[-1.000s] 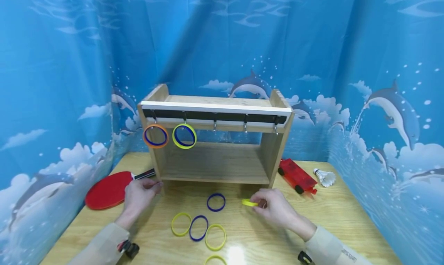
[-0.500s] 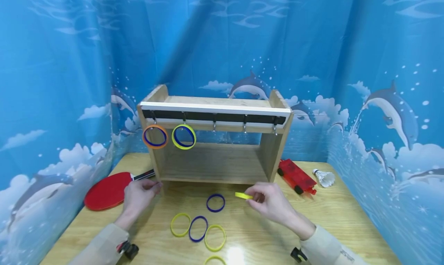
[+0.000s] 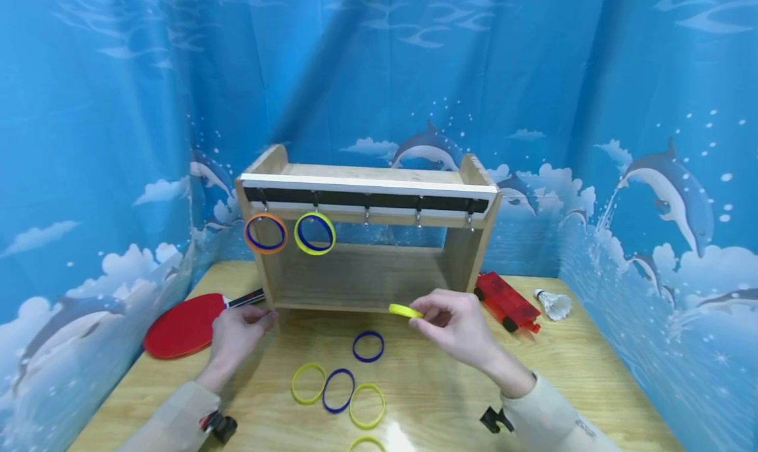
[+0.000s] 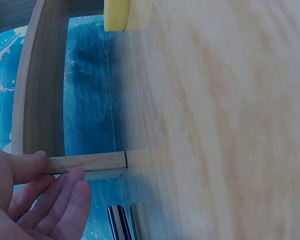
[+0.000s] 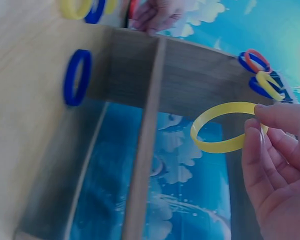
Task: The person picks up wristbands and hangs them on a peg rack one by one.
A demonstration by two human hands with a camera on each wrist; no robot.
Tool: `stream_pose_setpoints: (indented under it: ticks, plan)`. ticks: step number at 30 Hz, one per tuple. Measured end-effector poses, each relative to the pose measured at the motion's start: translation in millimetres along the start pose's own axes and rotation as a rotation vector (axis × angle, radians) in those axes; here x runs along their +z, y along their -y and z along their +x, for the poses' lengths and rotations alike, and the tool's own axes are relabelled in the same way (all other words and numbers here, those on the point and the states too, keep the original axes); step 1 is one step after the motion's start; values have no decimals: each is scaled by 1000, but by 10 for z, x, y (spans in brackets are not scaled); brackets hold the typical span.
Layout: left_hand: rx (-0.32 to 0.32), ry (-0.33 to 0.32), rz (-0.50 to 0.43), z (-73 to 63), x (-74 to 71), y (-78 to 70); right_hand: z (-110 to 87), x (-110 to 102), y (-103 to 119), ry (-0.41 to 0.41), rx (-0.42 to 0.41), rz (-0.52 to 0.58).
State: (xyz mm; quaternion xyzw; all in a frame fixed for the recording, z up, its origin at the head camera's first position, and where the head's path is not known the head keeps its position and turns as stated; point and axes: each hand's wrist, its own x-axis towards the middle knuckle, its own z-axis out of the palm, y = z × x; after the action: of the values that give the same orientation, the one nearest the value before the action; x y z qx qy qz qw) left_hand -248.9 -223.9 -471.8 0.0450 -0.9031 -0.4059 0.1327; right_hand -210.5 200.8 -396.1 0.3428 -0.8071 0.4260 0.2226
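Note:
My right hand (image 3: 458,330) pinches a yellow wristband (image 3: 405,310) by its edge between thumb and fingers, in front of the lower board of a wooden shelf (image 3: 367,277). The right wrist view shows the same yellow wristband (image 5: 220,146) held out from the fingertips. At the shelf's lower left corner, my left hand (image 3: 239,337) grips the side panel (image 4: 87,162), thumb on one face and fingers on the other. From the hook rail (image 3: 391,202) hang an orange wristband (image 3: 249,238) with a blue one inside, and a yellow wristband (image 3: 324,251) with another blue one.
Below the shelf lie a blue wristband (image 3: 368,359), another blue wristband (image 3: 339,410) and several yellow wristbands (image 3: 367,426). A red table tennis paddle (image 3: 180,327) lies left. On the right are a red toy car (image 3: 508,301) and a shuttlecock (image 3: 555,304).
My right hand has lifted the yellow wristband up and leftward, from near the table to the height of the lower board. My left hand keeps its place on the shelf panel.

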Motion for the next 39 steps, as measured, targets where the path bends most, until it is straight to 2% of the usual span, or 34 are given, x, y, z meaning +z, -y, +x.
stream_pose_setpoints:
  ticks: [8,16,24,31,39]
  plan:
    - [-7,6,0,8,-4,-13,165,-42,167,-5,72,43]
    - [1,-7,2,15,6,-13,331,-40,305,-34,122,201]
    - [4,-5,10,18,9,-3,506,-4,358,-84,190,418]
    - [-5,4,4,14,6,1,656,35,436,-124,343,608]
    - [-7,6,-5,9,17,8,814,116,492,-155,427,844]
